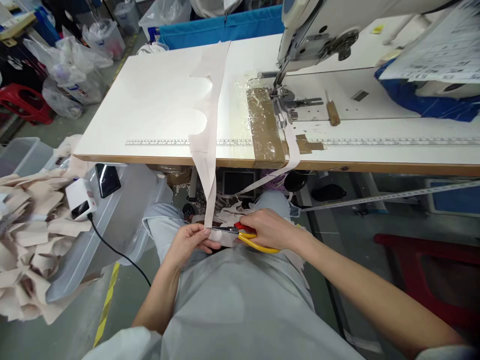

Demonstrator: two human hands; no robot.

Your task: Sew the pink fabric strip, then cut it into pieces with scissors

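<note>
My left hand pinches the lower end of a pale pink fabric piece, which runs from the table's far edge down over its front edge to my lap. My right hand grips scissors with red and yellow handles. Their blades point left, touching or very near the fabric beside my left fingertips; whether they are closed on it I cannot tell. More pale cloth lies on my lap beneath both hands. A narrow fabric strip hangs from the sewing machine's needle area over the table edge.
A sewing machine stands on the white table, with a wooden-handled tool to its right. At left, a plastic bin stands by heaped fabric pieces, a white device and a cable. A red stool is at right.
</note>
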